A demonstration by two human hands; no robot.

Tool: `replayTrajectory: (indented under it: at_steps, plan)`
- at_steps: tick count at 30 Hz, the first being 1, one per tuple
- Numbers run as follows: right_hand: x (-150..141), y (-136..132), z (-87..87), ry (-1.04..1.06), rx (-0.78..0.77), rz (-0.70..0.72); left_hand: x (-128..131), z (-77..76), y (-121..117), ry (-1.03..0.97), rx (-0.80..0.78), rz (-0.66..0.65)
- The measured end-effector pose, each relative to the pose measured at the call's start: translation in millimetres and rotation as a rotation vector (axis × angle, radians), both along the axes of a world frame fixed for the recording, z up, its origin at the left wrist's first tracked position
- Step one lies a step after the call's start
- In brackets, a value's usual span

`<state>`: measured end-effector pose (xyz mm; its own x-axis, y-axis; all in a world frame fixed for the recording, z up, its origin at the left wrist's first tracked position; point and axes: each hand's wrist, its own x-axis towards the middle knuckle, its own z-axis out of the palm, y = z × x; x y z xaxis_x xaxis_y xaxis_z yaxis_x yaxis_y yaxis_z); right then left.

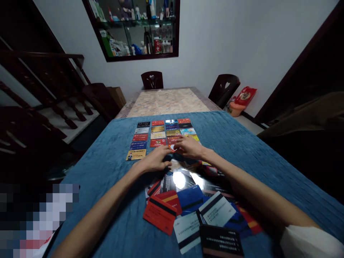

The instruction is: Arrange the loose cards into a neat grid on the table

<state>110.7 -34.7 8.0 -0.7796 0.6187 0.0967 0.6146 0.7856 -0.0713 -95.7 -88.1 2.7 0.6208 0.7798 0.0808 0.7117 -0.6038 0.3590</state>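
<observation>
Evidently aligned cards (pixel 140 137): laid in four columns beyond the loose pile (pixel 190 199), apparently spaced so printed fronts are left readable.
Red-and-white card (pixel 172 147): set beyond the pile, at the third column's near end.
Right hand (pixel 189 146): curled at that card, beyond the pile; pinch or light touch cannot be told.
Left hand (pixel 158 158): bent beside it, beyond the pile; grasp cannot be told.
Loose pile: overlapped, striped backs shown.

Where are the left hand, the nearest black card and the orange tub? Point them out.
Left hand (pixel 154 159): head view, back of the hand.
Nearest black card (pixel 220 240): head view, middle of its printed side.
Orange tub (pixel 236 110): head view, its side.
</observation>
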Motion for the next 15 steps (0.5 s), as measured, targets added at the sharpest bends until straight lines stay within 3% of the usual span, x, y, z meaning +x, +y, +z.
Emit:
replayTrajectory:
  at_steps: [8,15]
  plan:
    - [9,-17,1.5,-0.115,-0.053,-0.006,1,-5.7,-5,0.109,-0.133,-0.071]
    - [9,-28,7.2,-0.215,-0.17,-0.023,10,4.8,-11,0.226,-0.166,-0.036]
